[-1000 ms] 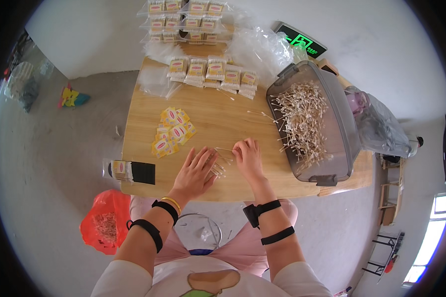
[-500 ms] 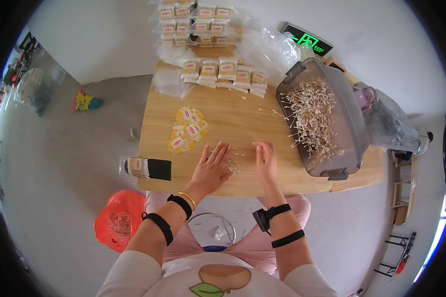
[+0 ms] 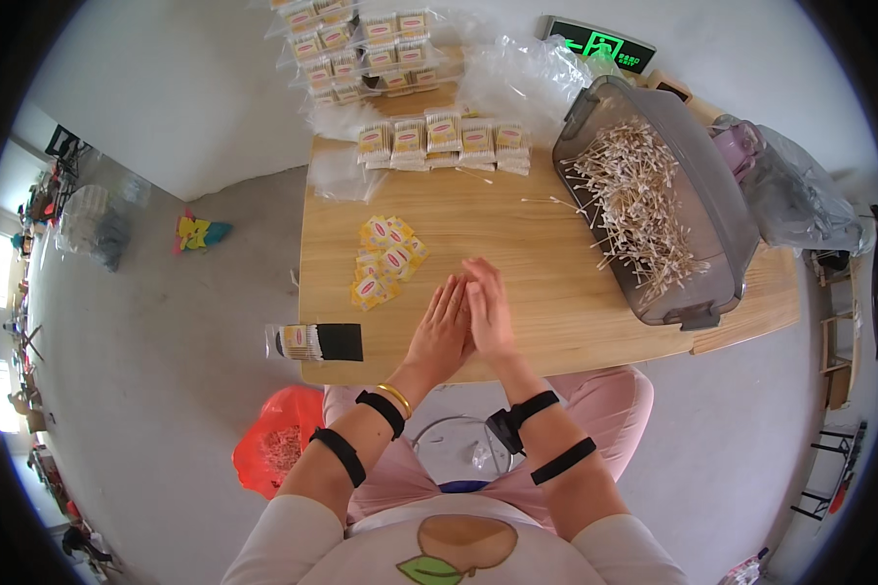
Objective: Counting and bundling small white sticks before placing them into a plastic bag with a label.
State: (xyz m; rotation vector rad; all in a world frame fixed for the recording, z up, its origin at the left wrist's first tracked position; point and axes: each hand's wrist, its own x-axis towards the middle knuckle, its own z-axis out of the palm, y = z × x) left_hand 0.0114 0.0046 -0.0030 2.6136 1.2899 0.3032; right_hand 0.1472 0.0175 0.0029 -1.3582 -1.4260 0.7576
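Note:
Over the near middle of the table my left hand (image 3: 441,333) stretches its fingers out flat. Pressed against its side is my right hand (image 3: 491,314), fingers extended and slightly curved. The loose cotton swabs that lay under the left hand are hidden by both hands now. Left of them, yellow and white cards (image 3: 390,261) lie in a loose pile. A clear bag of cotton swabs with a card (image 3: 303,341) rests at the table's left edge, beside a black strip (image 3: 340,342).
A grey bin (image 3: 722,249) heaped with cotton swabs (image 3: 639,190) stands tilted at the right. Filled swab packs (image 3: 410,144) line the wooden table's (image 3: 527,234) far side, with more stacked packs (image 3: 385,54) behind. A red bag (image 3: 275,448) sits on the floor at the left.
My right hand has moved left until it meets the left hand. The swabs seen around the left hand are now covered. The whole view has shifted and tilted slightly.

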